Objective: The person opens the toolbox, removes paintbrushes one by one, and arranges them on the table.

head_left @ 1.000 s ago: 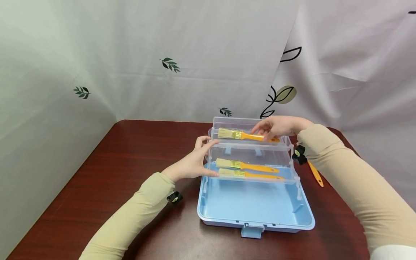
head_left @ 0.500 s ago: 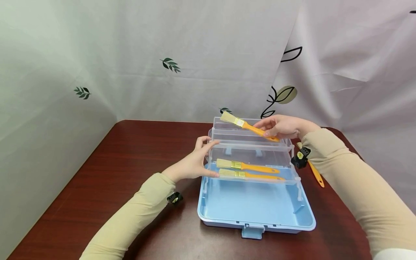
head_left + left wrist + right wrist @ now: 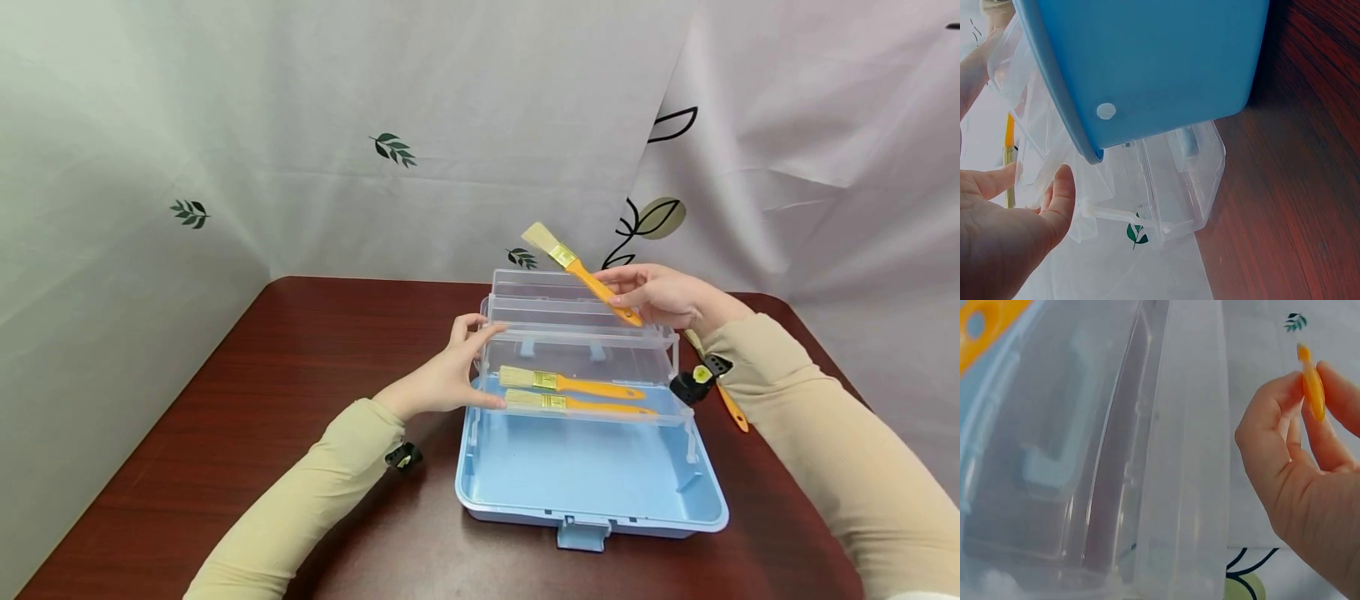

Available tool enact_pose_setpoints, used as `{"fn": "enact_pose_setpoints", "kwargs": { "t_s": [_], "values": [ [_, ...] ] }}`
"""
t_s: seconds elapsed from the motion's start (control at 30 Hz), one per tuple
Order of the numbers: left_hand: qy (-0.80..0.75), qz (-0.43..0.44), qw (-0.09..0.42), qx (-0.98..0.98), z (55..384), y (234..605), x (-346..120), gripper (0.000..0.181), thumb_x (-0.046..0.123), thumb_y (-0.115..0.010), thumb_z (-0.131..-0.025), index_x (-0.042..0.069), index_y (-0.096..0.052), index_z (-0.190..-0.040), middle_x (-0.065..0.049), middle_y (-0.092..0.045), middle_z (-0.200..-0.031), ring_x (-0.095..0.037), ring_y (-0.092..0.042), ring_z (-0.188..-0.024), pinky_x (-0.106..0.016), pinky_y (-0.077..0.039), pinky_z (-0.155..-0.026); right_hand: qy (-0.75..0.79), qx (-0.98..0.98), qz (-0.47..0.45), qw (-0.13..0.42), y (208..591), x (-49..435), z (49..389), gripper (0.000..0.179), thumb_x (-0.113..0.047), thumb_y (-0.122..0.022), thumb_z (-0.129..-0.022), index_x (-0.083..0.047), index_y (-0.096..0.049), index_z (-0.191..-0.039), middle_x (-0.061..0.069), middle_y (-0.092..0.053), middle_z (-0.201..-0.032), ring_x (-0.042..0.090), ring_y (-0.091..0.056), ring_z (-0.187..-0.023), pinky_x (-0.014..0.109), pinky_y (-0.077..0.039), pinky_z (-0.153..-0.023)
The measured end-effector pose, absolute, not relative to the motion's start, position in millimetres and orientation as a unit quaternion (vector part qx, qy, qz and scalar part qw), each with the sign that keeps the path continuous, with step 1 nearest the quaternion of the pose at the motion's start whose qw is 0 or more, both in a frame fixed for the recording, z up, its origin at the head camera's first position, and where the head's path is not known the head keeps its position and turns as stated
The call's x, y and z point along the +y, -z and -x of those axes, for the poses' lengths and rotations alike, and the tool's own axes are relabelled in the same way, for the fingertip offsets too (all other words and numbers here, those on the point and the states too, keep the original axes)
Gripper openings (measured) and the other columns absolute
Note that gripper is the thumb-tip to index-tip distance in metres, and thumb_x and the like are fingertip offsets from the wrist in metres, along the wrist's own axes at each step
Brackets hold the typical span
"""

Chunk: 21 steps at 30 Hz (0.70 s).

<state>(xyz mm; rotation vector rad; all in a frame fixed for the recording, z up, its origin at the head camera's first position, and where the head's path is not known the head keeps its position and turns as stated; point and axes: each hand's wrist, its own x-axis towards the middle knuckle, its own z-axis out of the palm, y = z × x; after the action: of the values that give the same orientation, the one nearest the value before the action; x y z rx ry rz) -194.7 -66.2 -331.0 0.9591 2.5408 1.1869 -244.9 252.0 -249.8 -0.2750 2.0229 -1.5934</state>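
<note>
My right hand (image 3: 660, 296) pinches the yellow-orange handle of a flat paintbrush (image 3: 596, 287) between thumb and fingers. That brush slants above the upper clear tray (image 3: 540, 313), pale bristles pointing up and left. In the right wrist view its handle (image 3: 1314, 394) is seen nearly end-on. My left hand (image 3: 450, 371) grips the left end of the lower clear tray (image 3: 585, 354), thumb at the front corner and fingers further back. Two matching paintbrushes (image 3: 596, 387) lie side by side in that lower tray. Beneath the raised trays is an open blue toolbox (image 3: 585, 467).
Another paintbrush (image 3: 733, 408) lies on the dark red table (image 3: 337, 333) right of the toolbox, partly behind my right forearm. A blue latch (image 3: 583, 533) hangs at the toolbox front. A white leaf-patterned curtain (image 3: 450, 208) stands behind the table.
My right hand has lifted the paintbrush up out of the upper tray, and its bristle end has swung upward. My left hand stays in place on the lower tray.
</note>
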Motion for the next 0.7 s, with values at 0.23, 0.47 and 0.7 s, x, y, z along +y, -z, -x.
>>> {"fn": "enact_pose_setpoints", "kwargs": {
  "t_s": [0.23, 0.47, 0.7],
  "values": [
    [-0.400, -0.323, 0.087, 0.853, 195.0, 331.0, -66.6, 0.098, 0.017, -0.084, -0.071, 0.012, -0.024, -0.149, -0.012, -0.009, -0.143, -0.029, -0.033, -0.124, -0.044, -0.040, -0.103, 0.665, 0.694, 0.080, 0.264, 252.2, 251.3, 235.4, 0.030, 0.002, -0.053, -0.093, -0.023, -0.061, -0.107, -0.002, -0.061, -0.095, 0.011, -0.056, -0.078, 0.021, -0.050, -0.065],
    [-0.398, -0.322, 0.087, 0.854, 194.7, 331.5, -66.3, 0.098, 0.017, -0.084, -0.071, 0.012, -0.024, -0.149, -0.012, -0.009, -0.143, -0.027, -0.034, -0.122, -0.043, -0.041, -0.102, 0.727, 0.618, 0.102, 0.282, 258.2, 254.4, 225.9, 0.031, 0.004, -0.054, -0.092, -0.020, -0.066, -0.109, 0.001, -0.062, -0.093, 0.011, -0.059, -0.076, 0.022, -0.053, -0.070],
    [-0.397, -0.319, 0.089, 0.856, 195.0, 331.4, -66.0, 0.098, 0.018, -0.084, -0.072, 0.013, -0.024, -0.149, -0.011, -0.009, -0.143, -0.027, -0.039, -0.116, -0.044, -0.043, -0.099, 0.735, 0.605, 0.129, 0.279, 266.3, 255.9, 215.7, 0.032, 0.003, -0.055, -0.093, -0.019, -0.064, -0.114, 0.001, -0.063, -0.096, 0.010, -0.061, -0.078, 0.022, -0.054, -0.073]
  ]
}}
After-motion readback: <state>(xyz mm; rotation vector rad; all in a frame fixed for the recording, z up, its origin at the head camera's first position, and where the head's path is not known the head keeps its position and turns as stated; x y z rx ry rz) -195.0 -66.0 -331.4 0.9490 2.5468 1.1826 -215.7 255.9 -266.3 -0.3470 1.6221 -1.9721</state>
